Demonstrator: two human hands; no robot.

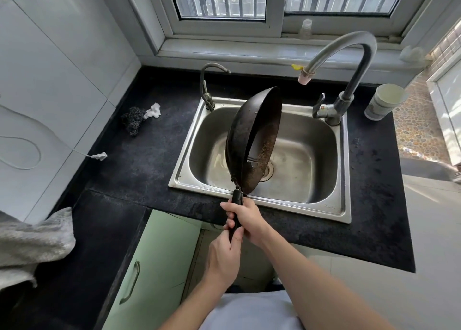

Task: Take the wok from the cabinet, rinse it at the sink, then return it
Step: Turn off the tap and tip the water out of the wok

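- Over the sink [299, 206], wok [235, 140] held up on edge, hollow side facing 3 o'clock.
- R hand [247, 219] wraps the black handle [236, 199] just below the pan, fingers curled tight round it.
- L hand [223, 254] grips the handle's lower end, at 7 o'clock of R hand, touching it.
- Tall tap [363, 70] at 2 o'clock of wok; small tap [204, 90] at 11.
- Steel scourer [133, 121] on desk [154, 160], 9 o'clock of sink; cup [384, 102] at 2.
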